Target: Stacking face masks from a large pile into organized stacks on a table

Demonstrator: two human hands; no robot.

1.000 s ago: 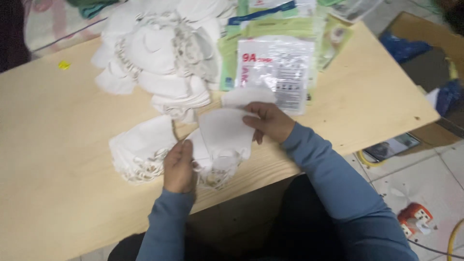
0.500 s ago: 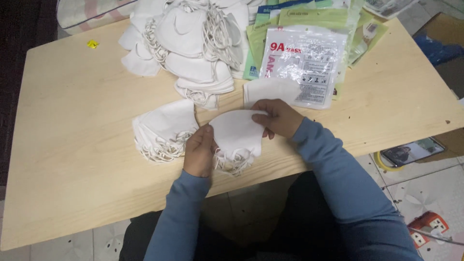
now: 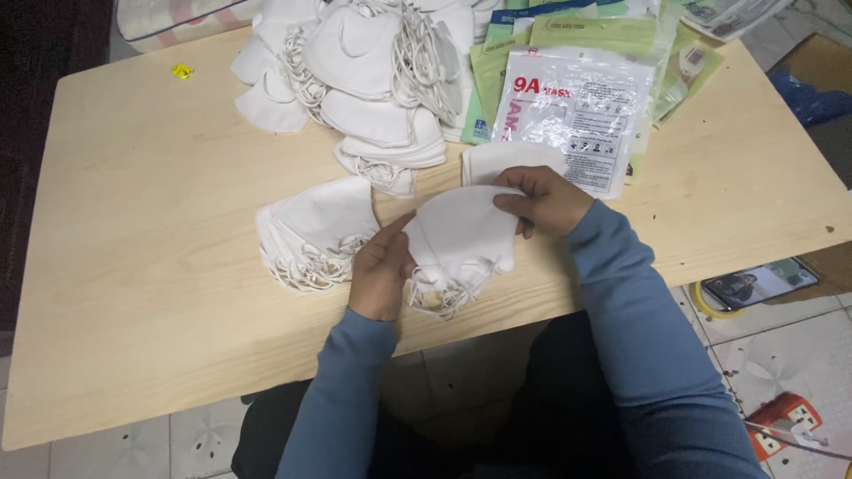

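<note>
Both hands' grip closed on white masks [image 3: 461,235] — clear printed packet [image 3: 572,115] just beyond, green packets [image 3: 586,35] behind.

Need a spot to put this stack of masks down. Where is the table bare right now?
The table is bare along its left side, left of the sorted mask stack, and along the near-left edge. The right end beyond the plastic packets is also free. The far middle is crowded by the big mask pile.

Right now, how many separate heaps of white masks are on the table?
3: a big loose heap at the far edge, a neat stack beside the left hand, and a small bunch held in both hands. Others may be hidden.
</note>
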